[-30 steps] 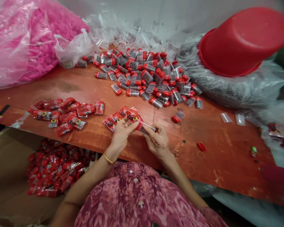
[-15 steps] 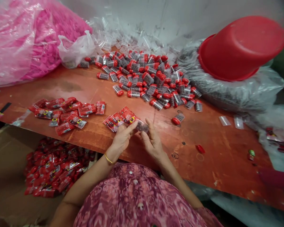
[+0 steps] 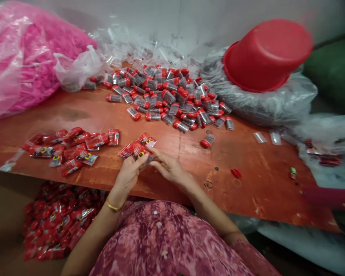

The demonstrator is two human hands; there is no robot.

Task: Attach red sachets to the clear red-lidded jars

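My left hand (image 3: 129, 174) and my right hand (image 3: 168, 168) meet at the near edge of the red-brown table (image 3: 264, 184). Both pinch a small red printed packet (image 3: 143, 154) lying at the edge of a short fan of like packets (image 3: 136, 147). The left hand wears a gold bangle. A heap of small clear vials with red caps (image 3: 166, 97) lies further back in the middle of the table. One loose vial (image 3: 206, 141) lies apart, right of my hands.
A second batch of red packets (image 3: 69, 147) lies left. A cardboard box (image 3: 5, 230) below holds many more. A pink-filled plastic bag (image 3: 23, 61) stands back left; an upturned red basin (image 3: 264, 57) rests on a grey bag (image 3: 261, 103) back right. Clear sleeves (image 3: 138, 50) behind.
The vial and sleeve held up between my hands a second ago have come down to the packet fan. My hands have closed together there. The camera has swung slightly right.
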